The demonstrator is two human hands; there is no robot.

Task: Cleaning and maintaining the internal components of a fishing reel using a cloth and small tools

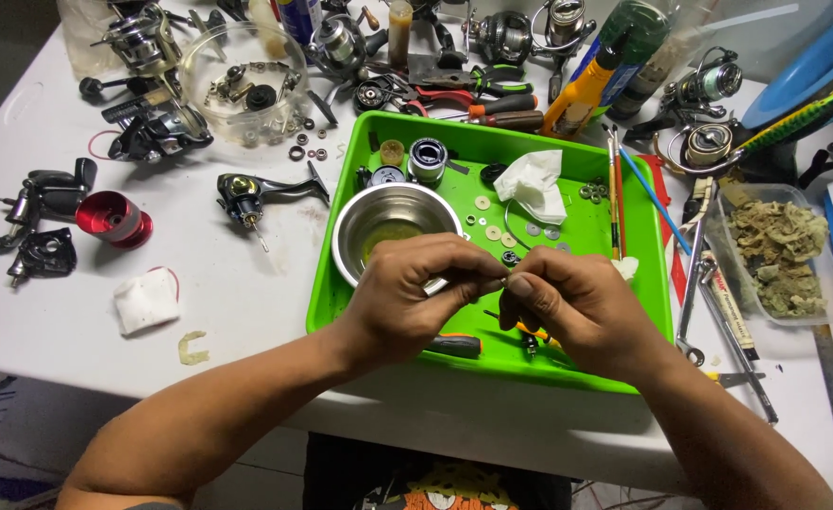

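My left hand (407,297) and right hand (577,307) meeting over green tray (582,231) on white table (237,293), each grip pinching one tiny metal part (505,280) between fingertips, steel bowl (393,227) just behind, washers (492,229) loose in tray.

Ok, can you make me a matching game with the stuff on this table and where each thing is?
Things:
1. steel bowl
2. red spool
3. white tissue
4. clear tub of scraps

Places:
A. far right of the table
B. left part of the green tray, just beyond the hands
C. on the table, left of the tray
D. back of the tray, crumpled

Pairs: 1-B, 2-C, 3-D, 4-A
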